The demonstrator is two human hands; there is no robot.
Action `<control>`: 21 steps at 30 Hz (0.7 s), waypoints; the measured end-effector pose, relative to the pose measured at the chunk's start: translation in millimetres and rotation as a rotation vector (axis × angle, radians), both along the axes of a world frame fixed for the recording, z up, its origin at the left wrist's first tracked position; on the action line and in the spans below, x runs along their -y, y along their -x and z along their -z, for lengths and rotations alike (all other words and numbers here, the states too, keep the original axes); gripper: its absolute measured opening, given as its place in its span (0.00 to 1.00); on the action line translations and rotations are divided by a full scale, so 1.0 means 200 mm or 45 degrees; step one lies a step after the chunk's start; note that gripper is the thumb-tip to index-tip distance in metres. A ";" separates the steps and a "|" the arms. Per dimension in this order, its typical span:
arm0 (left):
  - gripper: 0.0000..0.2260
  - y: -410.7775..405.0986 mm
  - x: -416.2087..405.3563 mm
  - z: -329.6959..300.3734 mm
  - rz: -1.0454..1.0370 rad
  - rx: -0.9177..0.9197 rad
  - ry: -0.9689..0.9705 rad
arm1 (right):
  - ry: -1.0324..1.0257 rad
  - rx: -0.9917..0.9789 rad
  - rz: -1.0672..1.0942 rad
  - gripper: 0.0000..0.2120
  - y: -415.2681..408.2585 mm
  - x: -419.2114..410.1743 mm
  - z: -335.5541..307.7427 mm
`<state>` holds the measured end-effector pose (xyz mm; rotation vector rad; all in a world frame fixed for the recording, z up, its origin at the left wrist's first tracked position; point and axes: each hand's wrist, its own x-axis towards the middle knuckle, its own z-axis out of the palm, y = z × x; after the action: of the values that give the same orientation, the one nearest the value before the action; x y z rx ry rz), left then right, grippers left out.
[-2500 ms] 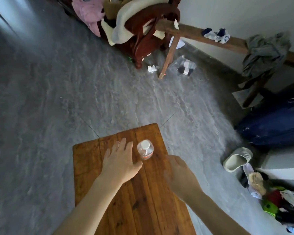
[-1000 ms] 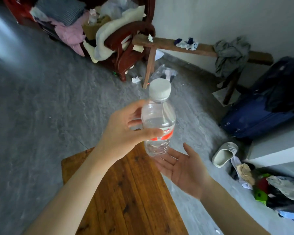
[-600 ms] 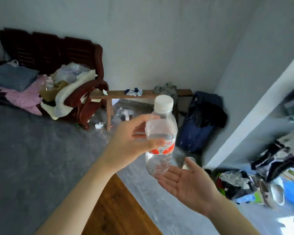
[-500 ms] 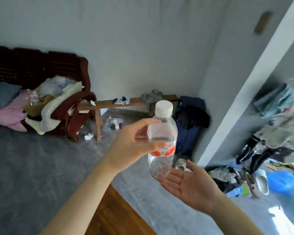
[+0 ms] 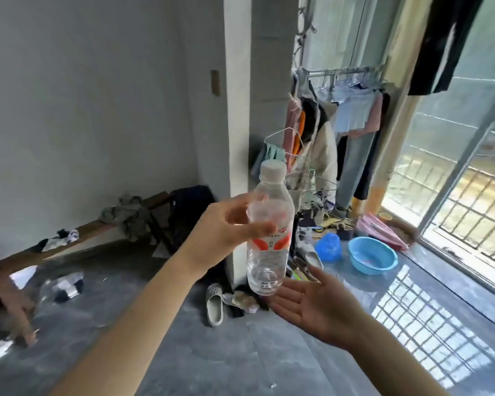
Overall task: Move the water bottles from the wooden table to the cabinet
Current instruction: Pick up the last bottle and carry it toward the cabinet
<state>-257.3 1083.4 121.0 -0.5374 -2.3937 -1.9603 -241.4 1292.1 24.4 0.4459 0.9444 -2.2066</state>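
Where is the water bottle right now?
In the head view, the water bottle is up in the air near the middle, upright, gripped by the left hand, with the open right hand just below it.

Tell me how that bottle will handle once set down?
The bottle looks thin, clear plastic, so it probably dents under a squeeze. It seems full, so likely hefty. Tall and narrow, it may tip if nudged; the left hand grips it high.
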 end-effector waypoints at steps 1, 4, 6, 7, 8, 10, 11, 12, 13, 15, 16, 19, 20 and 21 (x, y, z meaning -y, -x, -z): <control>0.22 0.02 -0.11 -0.01 0.038 0.004 -0.033 | 0.008 -0.009 0.059 0.31 -0.02 -0.10 -0.01; 0.26 0.07 -0.49 -0.03 0.180 0.022 -0.066 | 0.011 -0.043 0.206 0.31 -0.10 -0.40 -0.05; 0.27 0.08 -0.74 -0.04 0.273 0.029 -0.067 | 0.007 -0.059 0.285 0.32 -0.17 -0.62 -0.07; 0.26 0.08 -0.86 -0.04 0.322 0.027 -0.068 | 0.011 -0.065 0.323 0.32 -0.21 -0.73 -0.08; 0.26 0.08 -0.98 -0.04 0.370 0.021 -0.061 | 0.010 -0.070 0.367 0.32 -0.25 -0.84 -0.08; 0.26 0.06 -1.23 -0.05 0.462 0.024 -0.047 | 0.009 -0.081 0.449 0.33 -0.34 -1.06 -0.09; 0.25 0.04 -1.34 -0.06 0.515 0.026 -0.045 | 0.015 -0.084 0.492 0.33 -0.39 -1.17 -0.09; 0.24 0.03 -1.45 -0.06 0.567 0.025 -0.037 | 0.013 -0.083 0.539 0.33 -0.44 -1.27 -0.09; 0.23 0.00 -1.57 -0.07 0.614 0.022 -0.027 | 0.011 -0.082 0.585 0.34 -0.49 -1.37 -0.09; 0.22 -0.05 -1.78 -0.09 0.707 0.013 -0.010 | 0.021 -0.084 0.663 0.34 -0.60 -1.55 -0.09; 0.23 -0.08 -1.89 -0.09 0.751 0.009 -0.010 | 0.024 -0.084 0.711 0.34 -0.66 -1.63 -0.10; 0.27 -0.16 -2.20 -0.10 0.877 0.001 -0.010 | 0.019 -0.087 0.865 0.33 -0.84 -1.84 -0.13; 0.27 -0.20 -2.29 -0.10 0.932 -0.005 -0.004 | 0.010 -0.089 0.924 0.33 -0.91 -1.90 -0.13; 0.26 -0.24 -2.39 -0.11 0.986 -0.008 0.001 | -0.003 -0.093 0.984 0.33 -0.98 -1.95 -0.14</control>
<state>-208.4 1560.6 142.3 -1.6638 -2.3826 -2.1445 -45.0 1682.4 51.4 0.8432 0.9043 -2.9215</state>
